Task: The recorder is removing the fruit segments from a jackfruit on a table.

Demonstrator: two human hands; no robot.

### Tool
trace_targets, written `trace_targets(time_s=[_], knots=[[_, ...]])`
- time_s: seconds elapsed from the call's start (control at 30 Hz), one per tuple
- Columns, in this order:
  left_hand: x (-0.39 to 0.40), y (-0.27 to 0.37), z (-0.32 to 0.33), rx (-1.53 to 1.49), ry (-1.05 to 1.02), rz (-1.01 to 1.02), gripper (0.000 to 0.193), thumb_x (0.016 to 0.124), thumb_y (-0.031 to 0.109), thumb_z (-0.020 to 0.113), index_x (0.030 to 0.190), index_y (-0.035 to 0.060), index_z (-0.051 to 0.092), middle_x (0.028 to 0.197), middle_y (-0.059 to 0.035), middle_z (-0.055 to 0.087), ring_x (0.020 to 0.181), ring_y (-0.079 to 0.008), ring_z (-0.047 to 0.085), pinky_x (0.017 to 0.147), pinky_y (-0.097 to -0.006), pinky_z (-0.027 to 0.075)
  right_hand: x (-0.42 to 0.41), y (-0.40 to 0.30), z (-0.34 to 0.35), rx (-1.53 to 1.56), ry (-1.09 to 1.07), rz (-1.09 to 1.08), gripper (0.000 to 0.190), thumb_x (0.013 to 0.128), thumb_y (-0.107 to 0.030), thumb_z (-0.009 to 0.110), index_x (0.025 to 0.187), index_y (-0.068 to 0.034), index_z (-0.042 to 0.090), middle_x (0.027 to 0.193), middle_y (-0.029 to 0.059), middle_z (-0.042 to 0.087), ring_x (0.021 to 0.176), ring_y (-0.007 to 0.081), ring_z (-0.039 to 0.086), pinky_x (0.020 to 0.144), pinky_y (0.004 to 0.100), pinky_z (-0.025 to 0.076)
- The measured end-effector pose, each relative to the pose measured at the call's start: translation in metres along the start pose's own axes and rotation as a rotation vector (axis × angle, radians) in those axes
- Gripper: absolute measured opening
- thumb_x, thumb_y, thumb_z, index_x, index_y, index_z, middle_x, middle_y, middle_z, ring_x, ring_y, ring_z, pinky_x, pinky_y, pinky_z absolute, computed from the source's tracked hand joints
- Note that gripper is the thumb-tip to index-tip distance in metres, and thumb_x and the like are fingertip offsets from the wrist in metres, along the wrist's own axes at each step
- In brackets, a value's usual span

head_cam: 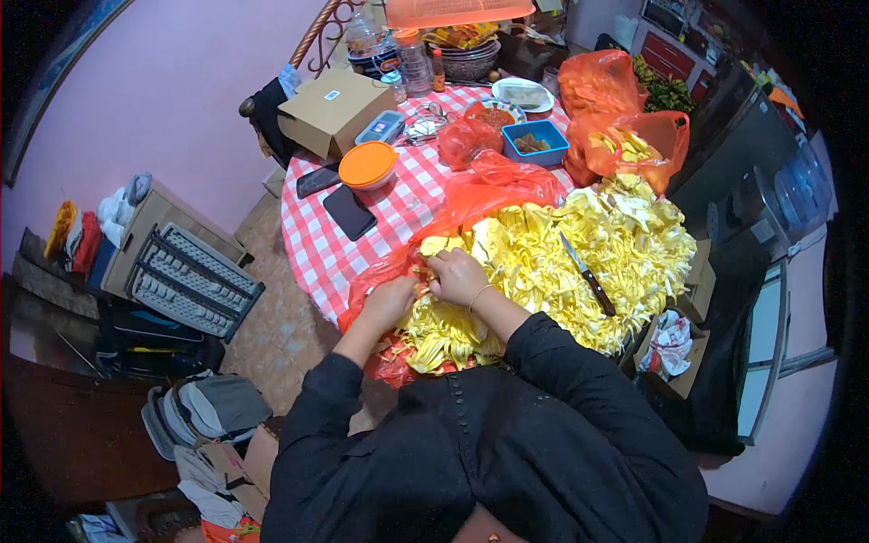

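Note:
A large heap of yellow jackfruit strands and pieces [543, 258] covers the near right of the round table, on orange-red plastic bags [475, 190]. At the heap's left edge my left hand [394, 301] and my right hand [458, 277] are close together, fingers bent around a small piece between them; the piece is mostly hidden by the fingers. A knife with a brown wooden handle [597, 292] lies on top of the heap, right of my right hand. An open orange-red bag [672, 153] behind the heap holds yellow fruit pieces.
On the checkered tablecloth [305, 237] are two phones [350, 212], an orange-lidded bowl [368, 165], a cardboard box [339, 108], a lidded container [380, 127] and a blue tub [536, 144]. A plate [523, 95] and bottles [413, 64] stand farther back. An open carton [682, 383] is at the right.

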State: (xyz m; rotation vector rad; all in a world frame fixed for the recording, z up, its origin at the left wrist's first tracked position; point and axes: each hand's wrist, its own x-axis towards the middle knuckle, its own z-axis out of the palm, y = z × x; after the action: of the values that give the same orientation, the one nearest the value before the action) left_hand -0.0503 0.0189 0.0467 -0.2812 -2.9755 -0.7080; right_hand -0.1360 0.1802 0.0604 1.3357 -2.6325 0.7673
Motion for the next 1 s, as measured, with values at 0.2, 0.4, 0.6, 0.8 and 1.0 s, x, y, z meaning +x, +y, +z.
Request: trace_targets(time_s=[0.2, 0.4, 0.6, 0.8, 1.0], knots=[[-0.016, 0.025, -0.047, -1.448, 0.179, -0.357, 0.032, 0.083, 0.015, 0.045, 0.113, 0.0034, 0.040, 0.095, -0.0122, 0.055, 0.084, -0.0245, 0.055, 0.071, -0.0355, 0.044, 0.007, -0.003, -0.013, 0.116, -0.046, 0.040, 0.027, 0.064, -0.018, 0.054, 0.088, -0.007, 0.058, 0.081, 0.0125, 0.056, 0.077, 0.0280, 0.053, 0.070, 0.0340, 0.045], [-0.009, 0.088, -0.059, -2.246, 0.233, -0.139, 0.032, 0.087, 0.024, 0.037, 0.113, 0.0065, 0.041, 0.121, -0.0150, 0.041, 0.113, -0.0239, 0.039, 0.091, -0.0358, 0.033, -0.020, -0.040, -0.061, 0.809, 0.186, 0.077, 0.020, 0.079, -0.012, 0.050, 0.095, -0.002, 0.055, 0.087, 0.0102, 0.058, 0.080, 0.0179, 0.057, 0.069, 0.0271, 0.045], [0.004, 0.120, -0.040, -2.239, 0.274, -0.100, 0.031, 0.090, 0.030, 0.031, 0.103, 0.0077, 0.049, 0.125, -0.0145, 0.038, 0.115, -0.0253, 0.037, 0.095, -0.0378, 0.031, -0.045, -0.073, -0.084, 0.772, 0.173, 0.099, 0.018, 0.074, -0.013, 0.061, 0.086, -0.001, 0.055, 0.069, 0.0047, 0.055, 0.062, 0.0077, 0.052, 0.053, 0.0221, 0.042], [0.018, 0.140, -0.025, -2.214, 0.223, -0.183, 0.031, 0.091, 0.029, 0.029, 0.101, 0.0057, 0.046, 0.120, -0.0155, 0.042, 0.111, -0.0249, 0.040, 0.094, -0.0370, 0.031, -0.062, -0.046, -0.079, 1.088, 0.143, 0.306, 0.014, 0.080, -0.013, 0.054, 0.085, 0.000, 0.054, 0.071, 0.0023, 0.055, 0.056, 0.0056, 0.048, 0.052, 0.0195, 0.041], [0.019, 0.149, -0.018, -1.717, 0.239, -0.343, 0.027, 0.087, 0.020, 0.042, 0.106, 0.0017, 0.048, 0.099, -0.0066, 0.055, 0.088, -0.0144, 0.053, 0.076, -0.0281, 0.043, -0.076, -0.035, -0.090, 1.301, 0.264, 0.427, 0.013, 0.082, -0.012, 0.050, 0.085, 0.000, 0.055, 0.072, 0.0012, 0.055, 0.061, 0.0059, 0.049, 0.054, 0.0206, 0.042]])
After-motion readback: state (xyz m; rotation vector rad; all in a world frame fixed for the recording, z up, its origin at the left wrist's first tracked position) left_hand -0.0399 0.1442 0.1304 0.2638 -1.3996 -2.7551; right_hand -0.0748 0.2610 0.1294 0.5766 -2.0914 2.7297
